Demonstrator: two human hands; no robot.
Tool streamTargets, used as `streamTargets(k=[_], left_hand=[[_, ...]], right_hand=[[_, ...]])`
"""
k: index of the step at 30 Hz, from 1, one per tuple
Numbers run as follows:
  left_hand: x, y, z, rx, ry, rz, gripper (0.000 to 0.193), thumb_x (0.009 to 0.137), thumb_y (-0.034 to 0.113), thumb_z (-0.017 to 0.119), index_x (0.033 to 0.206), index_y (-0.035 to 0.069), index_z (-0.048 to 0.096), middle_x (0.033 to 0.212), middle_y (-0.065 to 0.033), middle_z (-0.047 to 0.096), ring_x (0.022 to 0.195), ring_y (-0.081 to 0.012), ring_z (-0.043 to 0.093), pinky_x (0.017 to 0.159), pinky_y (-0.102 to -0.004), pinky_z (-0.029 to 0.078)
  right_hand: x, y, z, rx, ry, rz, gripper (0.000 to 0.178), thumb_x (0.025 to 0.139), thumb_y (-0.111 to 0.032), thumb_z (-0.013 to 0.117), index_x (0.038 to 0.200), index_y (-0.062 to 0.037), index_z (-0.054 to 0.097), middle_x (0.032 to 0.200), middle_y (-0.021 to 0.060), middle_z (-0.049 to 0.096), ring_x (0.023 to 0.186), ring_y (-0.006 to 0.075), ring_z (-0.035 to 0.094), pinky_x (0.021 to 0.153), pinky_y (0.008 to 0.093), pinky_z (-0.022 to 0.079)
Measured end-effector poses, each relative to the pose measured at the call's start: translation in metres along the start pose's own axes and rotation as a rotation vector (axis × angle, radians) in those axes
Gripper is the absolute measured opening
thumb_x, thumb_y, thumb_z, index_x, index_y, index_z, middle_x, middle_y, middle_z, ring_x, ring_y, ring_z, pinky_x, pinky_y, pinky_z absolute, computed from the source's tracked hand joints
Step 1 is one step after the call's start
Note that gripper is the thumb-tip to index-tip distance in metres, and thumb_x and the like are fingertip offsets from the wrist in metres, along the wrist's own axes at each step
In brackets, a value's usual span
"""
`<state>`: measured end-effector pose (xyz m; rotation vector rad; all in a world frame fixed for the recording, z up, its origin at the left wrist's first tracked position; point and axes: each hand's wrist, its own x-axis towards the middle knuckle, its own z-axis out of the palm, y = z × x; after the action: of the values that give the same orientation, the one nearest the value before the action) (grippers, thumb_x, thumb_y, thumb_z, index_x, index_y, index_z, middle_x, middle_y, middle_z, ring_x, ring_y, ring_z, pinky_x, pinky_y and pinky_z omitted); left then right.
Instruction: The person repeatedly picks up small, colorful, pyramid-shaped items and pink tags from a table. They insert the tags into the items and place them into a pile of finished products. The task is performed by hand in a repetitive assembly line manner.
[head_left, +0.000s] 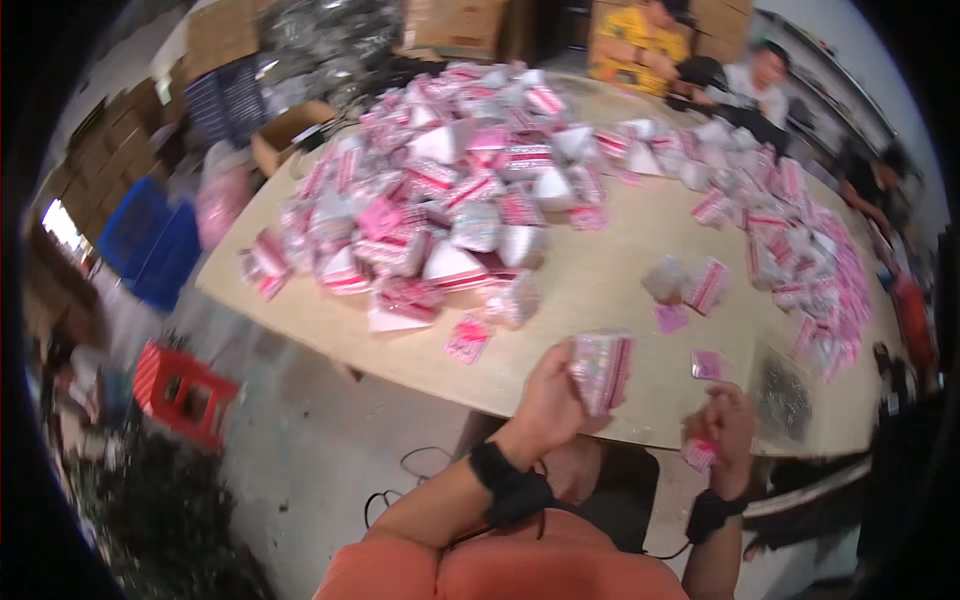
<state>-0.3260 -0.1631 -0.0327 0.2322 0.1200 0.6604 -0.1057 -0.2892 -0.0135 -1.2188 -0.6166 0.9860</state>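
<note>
My left hand (550,402) is closed around the side of a clear packet (602,372) with pink and white stripes and small pale pieces inside, held up over the table's near edge. To its right, my right hand (732,430) has its fingers bent around a small pink card (700,454), which hangs below the fingers. Just beyond that hand lies a flat pink packet (707,365). Farther off are a striped packet (708,286), a clear bag (665,279) and a pink piece (671,318). Another pink card (467,338) lies left of my left hand.
A large heap of striped packets (470,190) covers the table's left half. More packets (800,260) run along the right edge, near a clear bag of dark bits (783,393). A red stool (185,395) and blue crates (150,245) stand left. Other people (640,50) sit across.
</note>
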Motion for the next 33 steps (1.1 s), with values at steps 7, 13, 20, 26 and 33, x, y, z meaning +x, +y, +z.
streamTargets(k=[7,13,20,26,33], left_hand=[[-0.003,-0.015,0.028,0.311,0.148,0.186,0.040,0.089,0.023,0.045,0.123,0.004,0.039,0.114,-0.0077,0.051,0.102,-0.0199,0.051,0.086,-0.0377,0.043],[0.002,-0.022,0.042,0.367,0.086,0.311,0.047,0.082,0.011,0.057,0.121,0.004,0.033,0.113,-0.0107,0.048,0.102,-0.0202,0.051,0.086,-0.0370,0.044],[0.002,-0.023,0.055,0.391,0.079,0.370,0.049,0.082,0.014,0.059,0.122,0.005,0.032,0.111,-0.0099,0.049,0.099,-0.0197,0.052,0.084,-0.0360,0.045],[-0.001,-0.025,0.059,0.397,0.145,0.373,0.046,0.082,0.016,0.059,0.119,0.005,0.033,0.109,-0.0084,0.049,0.098,-0.0190,0.052,0.084,-0.0360,0.046],[-0.004,-0.027,0.068,0.500,0.113,0.468,0.046,0.081,0.012,0.061,0.116,0.005,0.033,0.108,-0.0091,0.048,0.097,-0.0185,0.052,0.083,-0.0345,0.046]], right_hand=[[-0.041,-0.028,0.067,-0.209,-0.080,-0.065,0.014,0.080,0.001,0.049,0.089,0.0020,0.060,0.063,0.0024,0.054,0.052,0.0060,0.047,0.046,0.0195,0.037],[-0.037,-0.042,0.081,-0.542,-0.136,-0.426,0.016,0.079,0.000,0.051,0.092,0.0031,0.060,0.076,0.0052,0.059,0.060,0.0081,0.051,0.054,0.0214,0.042],[-0.032,-0.049,0.092,-0.744,-0.147,-0.746,0.014,0.078,0.001,0.055,0.091,0.0032,0.058,0.078,0.0150,0.059,0.065,0.0254,0.058,0.058,0.0296,0.045],[-0.029,-0.052,0.098,-0.825,-0.169,-0.779,0.012,0.078,0.001,0.055,0.090,0.0030,0.057,0.078,0.0156,0.059,0.068,0.0284,0.059,0.059,0.0321,0.046],[-0.028,-0.054,0.100,-0.825,-0.140,-0.814,0.011,0.078,0.000,0.055,0.089,0.0024,0.058,0.078,0.0158,0.060,0.069,0.0298,0.059,0.059,0.0334,0.046]])
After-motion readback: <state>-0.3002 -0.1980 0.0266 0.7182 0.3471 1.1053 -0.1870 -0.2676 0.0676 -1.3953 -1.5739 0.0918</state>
